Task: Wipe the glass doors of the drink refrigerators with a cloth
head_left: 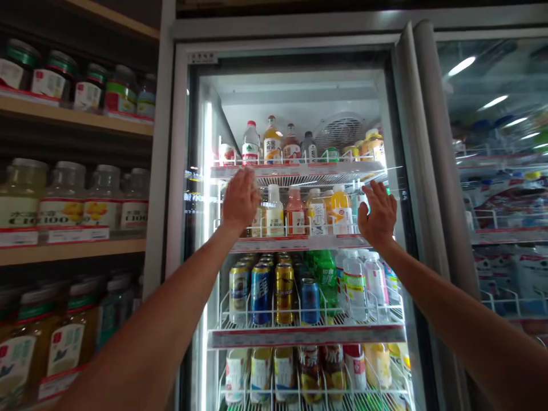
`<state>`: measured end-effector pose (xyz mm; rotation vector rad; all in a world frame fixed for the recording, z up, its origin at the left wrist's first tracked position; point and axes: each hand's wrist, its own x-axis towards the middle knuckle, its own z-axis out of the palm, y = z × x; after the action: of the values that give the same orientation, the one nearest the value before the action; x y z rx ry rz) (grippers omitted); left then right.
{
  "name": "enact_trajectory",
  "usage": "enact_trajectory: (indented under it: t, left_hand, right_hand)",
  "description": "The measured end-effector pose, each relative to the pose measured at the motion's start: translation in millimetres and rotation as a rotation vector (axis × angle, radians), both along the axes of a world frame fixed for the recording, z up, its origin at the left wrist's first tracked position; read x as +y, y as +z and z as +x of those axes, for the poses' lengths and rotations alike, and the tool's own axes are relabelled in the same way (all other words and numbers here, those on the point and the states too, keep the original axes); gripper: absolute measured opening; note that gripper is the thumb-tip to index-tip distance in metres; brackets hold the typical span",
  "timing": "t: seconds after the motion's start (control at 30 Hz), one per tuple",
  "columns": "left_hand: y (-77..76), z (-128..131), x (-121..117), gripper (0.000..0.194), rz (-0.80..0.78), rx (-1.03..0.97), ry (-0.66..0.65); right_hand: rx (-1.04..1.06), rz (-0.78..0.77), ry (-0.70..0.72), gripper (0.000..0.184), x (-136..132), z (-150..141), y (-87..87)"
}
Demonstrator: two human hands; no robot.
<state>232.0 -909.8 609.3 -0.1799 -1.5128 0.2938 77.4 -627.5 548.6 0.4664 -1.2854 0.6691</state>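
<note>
**Our left hand and right hand spread open at the second shelf of a glass-door drinks cooler**

Both our hands are raised and wide open, fingers fanned, and neither holds anything. We cannot tell whether they touch the glass or are just short of it. Our left hand is just beside a pale drink bottle at the left of the row, and our right hand is near an orange drink bottle with a yellow cap at the right end. Between them, on the same shelf, stands a pinkish-red drink bottle.

A wire rail fronts these bottles, with a red-and-white price strip along the shelf edge below. On the shelf above are more bottles, including a red-capped water bottle, with a round fan grille behind them at the back. The shelf below holds a blue can and a gold can beside a green bottle.

To our left, wooden shelves carry C100 juice jars. To our right, a neighbouring cooler door shows further stocked shelves.
</note>
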Motion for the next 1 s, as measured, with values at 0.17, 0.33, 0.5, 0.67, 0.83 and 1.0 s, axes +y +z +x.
enact_trajectory:
  t: [0.17,0.33,0.5,0.67,0.83,1.0]
  left_hand:
    - [-5.4,-17.6,22.7,0.049,0.110,0.080,0.006]
    - [-34.3,-27.6,57.8,0.049,-0.442,-0.296,0.014]
    - [6.9,9.2,-5.8,0.047,-0.054,-0.051,0.016]
    - [9.3,-9.2,10.8,0.052,0.174,0.122,-0.009]
    - [-31.6,-41.5,81.0,0.049,-0.368,-0.223,-0.011]
    - [-11.4,-12.5,26.1,0.045,-0.168,-0.054,0.001]
  right_hand:
    - [0.012,-0.003,0.007,0.042,-0.4,0.4,0.0]
    - [0.015,-0.008,0.022,0.042,-0.8,0.3,-0.1]
    - [0.015,-0.008,0.007,0.042,-1.5,1.1,0.1]
    - [0.007,-0.012,-0.013,0.041,-1.3,2.9,0.0]
    - [0.018,-0.014,-0.015,0.040,-0.6,1.8,0.0]
    - [0.002,-0.019,-0.007,0.040,-0.4,0.3,0.2]
